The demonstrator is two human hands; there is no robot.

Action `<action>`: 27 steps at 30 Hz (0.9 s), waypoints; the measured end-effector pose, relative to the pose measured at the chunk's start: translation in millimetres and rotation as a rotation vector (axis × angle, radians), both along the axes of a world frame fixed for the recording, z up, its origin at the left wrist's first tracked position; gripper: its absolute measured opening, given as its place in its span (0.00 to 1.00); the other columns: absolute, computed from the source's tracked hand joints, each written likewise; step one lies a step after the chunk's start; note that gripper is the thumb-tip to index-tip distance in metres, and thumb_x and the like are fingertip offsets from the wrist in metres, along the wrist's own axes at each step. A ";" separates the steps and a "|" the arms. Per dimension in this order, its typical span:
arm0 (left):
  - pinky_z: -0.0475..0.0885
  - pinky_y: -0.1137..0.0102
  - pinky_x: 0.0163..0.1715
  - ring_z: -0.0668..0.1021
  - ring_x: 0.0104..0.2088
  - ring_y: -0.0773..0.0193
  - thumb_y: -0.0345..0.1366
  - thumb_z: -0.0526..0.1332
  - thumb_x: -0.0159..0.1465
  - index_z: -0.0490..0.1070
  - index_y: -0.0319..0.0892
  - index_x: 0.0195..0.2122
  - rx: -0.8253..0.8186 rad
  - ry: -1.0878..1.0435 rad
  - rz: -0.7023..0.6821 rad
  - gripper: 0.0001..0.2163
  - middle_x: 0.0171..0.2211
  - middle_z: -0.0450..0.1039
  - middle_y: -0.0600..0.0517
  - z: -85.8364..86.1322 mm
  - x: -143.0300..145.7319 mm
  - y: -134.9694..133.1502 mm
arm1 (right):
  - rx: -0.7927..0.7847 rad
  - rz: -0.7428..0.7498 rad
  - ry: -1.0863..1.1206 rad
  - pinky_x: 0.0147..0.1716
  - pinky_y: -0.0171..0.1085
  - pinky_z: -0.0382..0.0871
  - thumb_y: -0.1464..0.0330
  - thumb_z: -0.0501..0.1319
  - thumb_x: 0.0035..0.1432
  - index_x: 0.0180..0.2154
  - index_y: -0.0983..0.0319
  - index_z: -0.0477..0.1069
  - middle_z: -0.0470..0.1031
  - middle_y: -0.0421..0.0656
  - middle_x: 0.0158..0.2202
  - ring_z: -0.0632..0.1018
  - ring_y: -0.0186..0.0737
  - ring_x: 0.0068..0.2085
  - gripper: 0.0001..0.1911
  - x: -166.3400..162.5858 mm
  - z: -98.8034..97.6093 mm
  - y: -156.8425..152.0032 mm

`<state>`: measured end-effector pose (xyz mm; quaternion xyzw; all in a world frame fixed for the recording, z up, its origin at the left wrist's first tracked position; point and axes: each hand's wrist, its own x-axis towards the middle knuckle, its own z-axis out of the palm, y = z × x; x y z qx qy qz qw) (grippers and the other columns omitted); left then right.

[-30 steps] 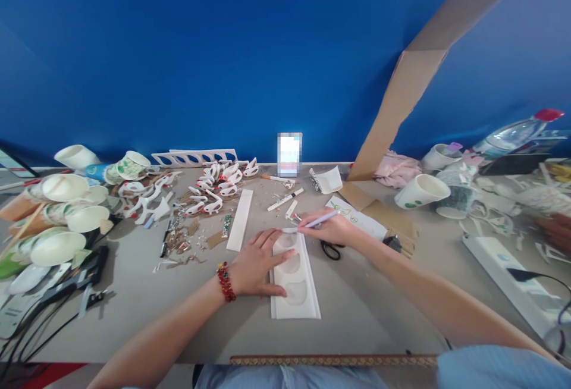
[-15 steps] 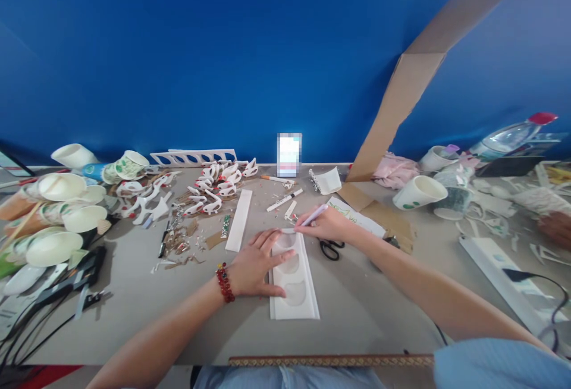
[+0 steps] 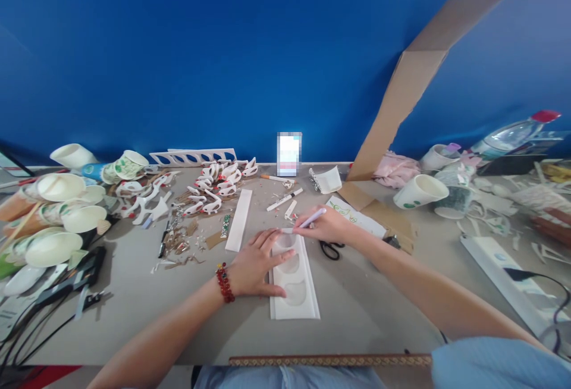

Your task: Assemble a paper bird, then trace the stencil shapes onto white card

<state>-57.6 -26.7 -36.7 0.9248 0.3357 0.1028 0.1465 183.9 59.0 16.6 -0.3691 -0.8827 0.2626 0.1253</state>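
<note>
A long white foam strip (image 3: 297, 285) with rounded outlines on it lies on the grey table in front of me. My left hand (image 3: 256, 264), with a red bead bracelet at the wrist, lies flat on the strip's left side, fingers spread. My right hand (image 3: 328, 226) pinches a pale lilac pen (image 3: 312, 217) whose tip meets the strip's far end. Black scissors (image 3: 331, 249) lie just under my right wrist.
Paper cups (image 3: 57, 222) are piled at the left, with white cut-outs (image 3: 214, 190) and scraps behind. Another white strip (image 3: 239, 219), markers (image 3: 284, 199), a leaning cardboard sheet (image 3: 401, 91), a cup (image 3: 419, 191), a bottle (image 3: 513, 133) and a power strip (image 3: 504, 276) lie around. Black cables (image 3: 53, 300) lie at the lower left.
My right hand has tilted the pen more upright at the strip's far end. My left hand stays flat on the strip.
</note>
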 end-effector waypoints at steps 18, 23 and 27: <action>0.54 0.45 0.60 0.56 0.64 0.37 0.68 0.57 0.52 0.59 0.52 0.64 0.009 0.016 0.006 0.42 0.66 0.50 0.40 -0.9 -0.6 -0.7 | -0.016 -0.030 -0.064 0.29 0.33 0.64 0.63 0.63 0.58 0.32 0.57 0.81 0.83 0.40 0.30 0.79 0.39 0.31 0.09 -2.4 -5.0 -1.0; 0.55 0.45 0.60 0.56 0.64 0.37 0.68 0.57 0.52 0.60 0.52 0.64 -0.001 -0.007 0.002 0.42 0.66 0.50 0.40 0.2 -0.2 0.1 | -0.010 -0.049 -0.055 0.30 0.34 0.64 0.61 0.63 0.58 0.32 0.57 0.81 0.82 0.40 0.29 0.78 0.40 0.31 0.10 -1.3 -1.9 0.2; 0.54 0.45 0.60 0.56 0.64 0.36 0.68 0.57 0.52 0.59 0.53 0.64 -0.012 -0.001 0.008 0.42 0.66 0.50 0.41 -0.3 -0.2 -0.1 | -0.017 -0.066 -0.034 0.31 0.34 0.66 0.59 0.62 0.59 0.32 0.57 0.81 0.82 0.40 0.30 0.79 0.40 0.32 0.11 0.6 -6.3 -0.9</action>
